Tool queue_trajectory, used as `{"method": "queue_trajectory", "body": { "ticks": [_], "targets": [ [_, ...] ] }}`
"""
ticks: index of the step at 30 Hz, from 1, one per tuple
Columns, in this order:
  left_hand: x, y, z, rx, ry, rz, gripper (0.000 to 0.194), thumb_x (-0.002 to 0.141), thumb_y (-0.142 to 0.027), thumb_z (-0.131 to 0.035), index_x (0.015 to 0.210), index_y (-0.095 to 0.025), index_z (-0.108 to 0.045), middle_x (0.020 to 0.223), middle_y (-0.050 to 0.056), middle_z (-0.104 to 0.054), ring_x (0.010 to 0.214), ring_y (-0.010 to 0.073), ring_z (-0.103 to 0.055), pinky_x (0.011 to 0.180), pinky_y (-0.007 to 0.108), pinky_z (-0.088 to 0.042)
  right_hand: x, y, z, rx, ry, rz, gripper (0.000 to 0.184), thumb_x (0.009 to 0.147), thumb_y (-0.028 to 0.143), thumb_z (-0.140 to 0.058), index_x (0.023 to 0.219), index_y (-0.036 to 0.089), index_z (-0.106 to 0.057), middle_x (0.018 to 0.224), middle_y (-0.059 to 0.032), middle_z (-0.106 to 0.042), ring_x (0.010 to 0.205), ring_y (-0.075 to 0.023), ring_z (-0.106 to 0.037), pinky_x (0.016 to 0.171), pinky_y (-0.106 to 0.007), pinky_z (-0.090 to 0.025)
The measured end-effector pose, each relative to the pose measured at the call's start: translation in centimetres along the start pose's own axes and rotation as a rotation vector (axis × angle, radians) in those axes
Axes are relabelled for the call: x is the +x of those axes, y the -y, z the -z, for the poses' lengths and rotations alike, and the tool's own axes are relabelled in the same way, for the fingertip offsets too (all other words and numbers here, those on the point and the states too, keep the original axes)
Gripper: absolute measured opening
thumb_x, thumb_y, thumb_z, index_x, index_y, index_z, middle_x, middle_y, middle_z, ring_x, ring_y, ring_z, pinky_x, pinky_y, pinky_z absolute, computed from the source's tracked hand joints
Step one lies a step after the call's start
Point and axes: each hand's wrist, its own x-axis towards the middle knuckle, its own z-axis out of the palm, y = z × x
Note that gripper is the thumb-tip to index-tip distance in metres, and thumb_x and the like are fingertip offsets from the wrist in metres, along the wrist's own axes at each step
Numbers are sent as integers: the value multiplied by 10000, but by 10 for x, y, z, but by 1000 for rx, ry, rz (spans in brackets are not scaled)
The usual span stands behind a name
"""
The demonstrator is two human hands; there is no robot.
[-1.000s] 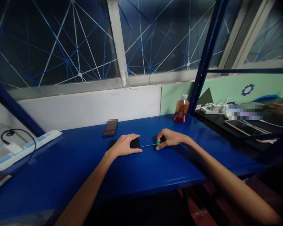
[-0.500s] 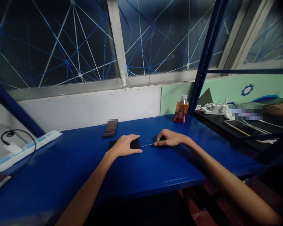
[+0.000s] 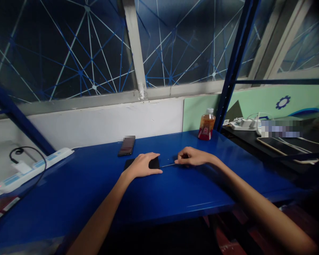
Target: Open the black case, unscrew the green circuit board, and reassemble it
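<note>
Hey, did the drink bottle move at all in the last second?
No. The drink bottle stands where it did beside the blue post; both shifted slightly in the view together, which suggests camera movement.

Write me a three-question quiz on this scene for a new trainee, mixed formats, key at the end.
1. True or false: the left hand covers part of the flat black object.
2. Which holds the thin metal rod? A) the left hand; B) the right hand; C) neither.
3. Fill the gap: the bottle stands on a ____ table.

Key: 1 true; 2 B; 3 blue.
</note>
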Motion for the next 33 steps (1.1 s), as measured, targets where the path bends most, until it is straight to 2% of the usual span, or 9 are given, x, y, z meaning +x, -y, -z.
{"method": "queue_trajectory", "body": {
  "ticks": [3,6,13,18,20,23,26,30,33],
  "targets": [
    [0,0,0,0,-3,-3,822,731,-753,-514,1400,-287,-412,1439,72,-443,1310,336,-402,1065,492,-311,0,0,2,-56,-10,26,472,811,582,-542,679,138,-637,575,7,-544,505,-86,-411,492,-234,-301],
    [1,1,-1,-1,-1,-8,825,730,-750,-518,1404,-287,-406,1444,72,-437,1313,339,-397,1060,497,-318,1,-1,2,-103,-29,34,455,749,590,-612,645,147,-614,557,33,-484,503,-77,-358,483,-230,-266],
    [1,0,0,5,-2,-8,825,730,-750,-516,1401,-282,-410,1438,73,-445,1310,342,-401,1050,510,-332,2,-4,-5,73,67,-78,457,651,567,-722,805,160,-581,608,22,-558,443,-88,-472,422,-216,-350],
    [0,1,-1,-2,1,-16,828,736,-742,-520,1409,-275,-400,1440,80,-440,1305,346,-402,1050,516,-331,1,-2,-2,18,13,-15,457,802,596,-554,761,146,-620,598,10,-538,475,-84,-456,454,-220,-352],
    [0,2,-2,-9,-10,-19,815,732,-740,-532,1399,-287,-416,1452,80,-421,1306,350,-391,1046,527,-333,0,-1,0,-19,12,-8,481,816,599,-527,708,141,-626,575,16,-512,480,-79,-415,461,-225,-324],
    [0,1,-2,-17,-53,-39,722,724,-714,-574,1321,-313,-517,1471,72,-378,1323,361,-348,1050,549,-319,0,-1,1,-98,-28,0,452,729,588,-634,659,141,-621,553,31,-483,491,-74,-367,467,-227,-282],
    [1,-1,-2,-54,-86,-79,567,732,-646,-629,1201,-328,-623,1481,46,-346,1335,358,-318,1057,537,-322,2,-3,-2,-48,-26,-25,436,638,557,-727,712,145,-606,591,27,-526,492,-79,-430,478,-222,-314],
    [1,-1,-3,-112,-82,-108,419,733,-550,-688,1083,-321,-697,1474,35,-346,1332,357,-323,1051,529,-338,3,-5,-5,77,63,-91,479,630,552,-741,849,158,-577,612,27,-557,448,-91,-479,445,-219,-347],
    [2,0,-4,-142,-75,-123,354,732,-487,-717,1040,-310,-719,1459,37,-370,1318,345,-353,1057,519,-338,3,-4,-4,2,-4,-1,431,703,562,-684,827,156,-612,636,14,-568,510,-90,-473,484,-217,-344]
  ]
}}
